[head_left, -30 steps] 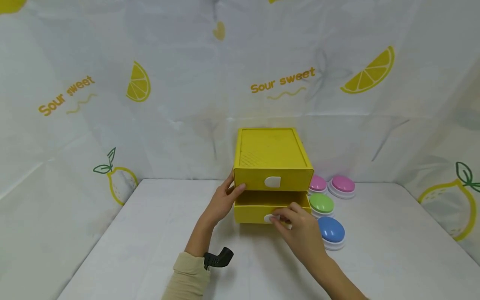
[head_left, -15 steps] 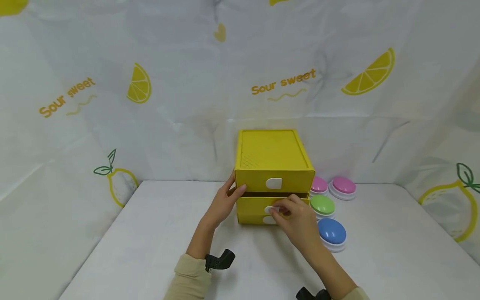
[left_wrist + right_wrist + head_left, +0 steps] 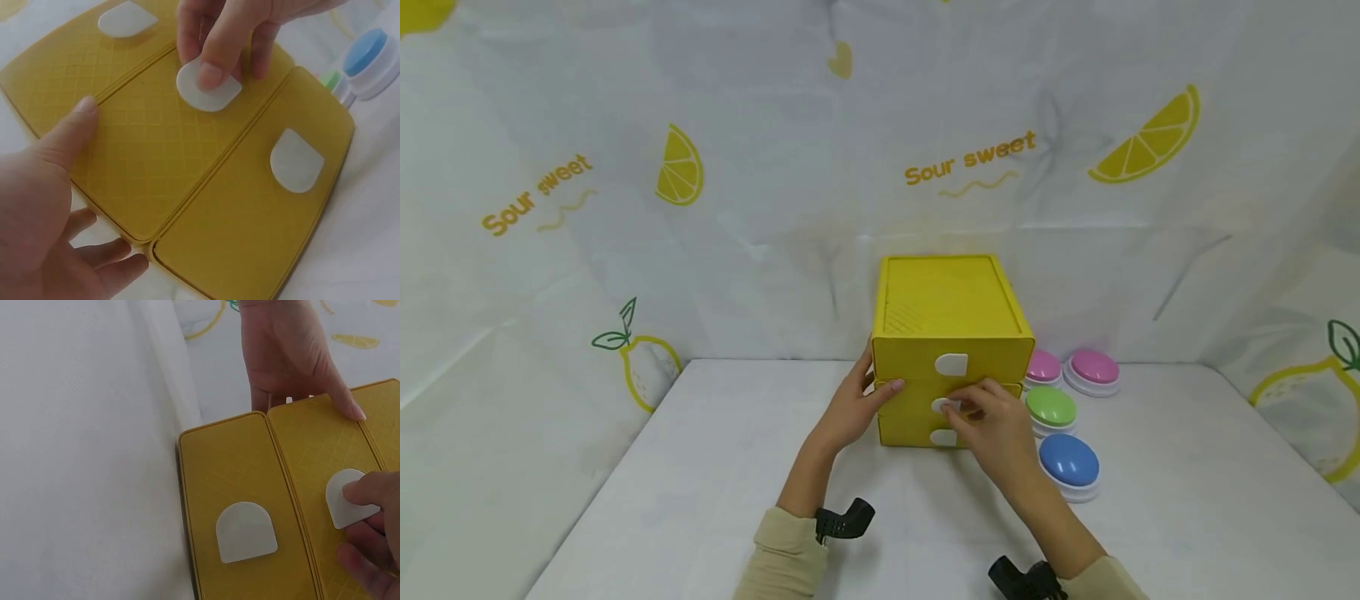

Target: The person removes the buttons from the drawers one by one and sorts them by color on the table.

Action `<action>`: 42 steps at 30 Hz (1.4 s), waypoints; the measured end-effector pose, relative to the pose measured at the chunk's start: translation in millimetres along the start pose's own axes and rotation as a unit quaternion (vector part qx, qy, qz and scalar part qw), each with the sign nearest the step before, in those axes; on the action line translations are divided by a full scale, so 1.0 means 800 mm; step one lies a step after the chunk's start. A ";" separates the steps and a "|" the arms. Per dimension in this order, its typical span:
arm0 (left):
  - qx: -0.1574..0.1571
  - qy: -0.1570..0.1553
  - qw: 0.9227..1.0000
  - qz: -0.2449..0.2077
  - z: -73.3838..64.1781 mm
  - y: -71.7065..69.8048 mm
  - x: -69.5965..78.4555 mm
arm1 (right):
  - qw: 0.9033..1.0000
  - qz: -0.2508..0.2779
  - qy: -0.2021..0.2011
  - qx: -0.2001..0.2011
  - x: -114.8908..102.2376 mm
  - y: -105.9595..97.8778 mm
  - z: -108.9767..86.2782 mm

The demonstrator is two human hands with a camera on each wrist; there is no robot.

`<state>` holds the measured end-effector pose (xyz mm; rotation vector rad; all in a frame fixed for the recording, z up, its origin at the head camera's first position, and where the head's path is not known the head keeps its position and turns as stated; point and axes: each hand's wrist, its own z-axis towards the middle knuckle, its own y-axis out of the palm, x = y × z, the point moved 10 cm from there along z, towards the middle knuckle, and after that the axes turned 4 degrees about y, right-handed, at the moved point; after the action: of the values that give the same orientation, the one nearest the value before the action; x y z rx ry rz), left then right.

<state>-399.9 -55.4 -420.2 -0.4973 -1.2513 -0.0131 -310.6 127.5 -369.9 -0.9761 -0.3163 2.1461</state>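
A yellow drawer cabinet (image 3: 951, 292) with three stacked drawers stands near the back of the table. My left hand (image 3: 846, 408) holds its left front edge, thumb on the front and fingers along the side. With thumb and fingers, my right hand (image 3: 1003, 433) pinches the white tab handle (image 3: 206, 99) of the middle drawer (image 3: 150, 150). That drawer's front sits about level with the others. Similar white tabs mark the top drawer (image 3: 910, 358) and the bottom drawer (image 3: 237, 469). The drawers' insides are hidden.
Dome push buttons on white bases stand right of the cabinet: blue (image 3: 1070, 461), green (image 3: 1051, 407) and pink (image 3: 1095, 367), with another pink button (image 3: 1042, 367) partly hidden. A white lemon-print cloth (image 3: 775, 167) hangs close behind. White covering lies on the table (image 3: 715, 467).
The middle drawer, pulled out one second ago with its inside showing, has slid back into the cabinet with my right hand on its tab. The bottom drawer's tab has come into view. My left hand stays at the edge.
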 end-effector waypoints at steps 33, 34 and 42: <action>0.027 0.001 0.999 0.031 0.002 -0.004 0.000 | 0.977 0.073 0.190 -0.067 0.080 0.043 -0.047; 0.027 0.000 0.999 0.030 0.002 -0.004 -0.001 | 0.977 0.072 0.192 -0.062 0.080 0.043 -0.047; 0.028 -0.002 0.999 0.032 0.001 -0.003 -0.006 | 0.978 0.051 0.198 -0.051 0.074 0.044 -0.057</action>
<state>-402.6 -58.5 -423.5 -0.4875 -1.2359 0.0768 -321.7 142.1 -450.2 -1.4761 -0.1827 1.9802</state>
